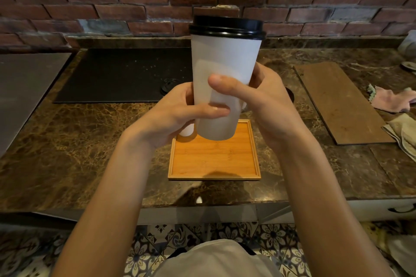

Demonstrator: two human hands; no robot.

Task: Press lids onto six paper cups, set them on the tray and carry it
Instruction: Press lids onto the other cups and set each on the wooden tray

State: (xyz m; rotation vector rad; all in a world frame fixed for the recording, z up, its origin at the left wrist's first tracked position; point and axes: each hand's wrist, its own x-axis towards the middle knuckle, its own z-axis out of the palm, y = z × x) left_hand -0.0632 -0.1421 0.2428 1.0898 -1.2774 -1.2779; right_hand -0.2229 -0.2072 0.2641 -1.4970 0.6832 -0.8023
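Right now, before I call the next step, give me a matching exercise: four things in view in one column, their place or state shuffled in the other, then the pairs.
1 paper cup
2 lid
3 tray
4 pink cloth

a on the counter, far right
b gripped by left hand and right hand
c on the counter, below the held cup
d black, on the cup's top

Pairs: 1-b, 2-d, 3-c, 4-a

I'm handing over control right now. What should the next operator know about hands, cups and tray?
Left hand and right hand both grip one white paper cup, held above the square bamboo tray on the brown marble counter.
Done: its black plastic lid looks seated.
A loose black lid lies on the dark mat.
To do: set this cup on the tray, lid the remaining cups, carry it.
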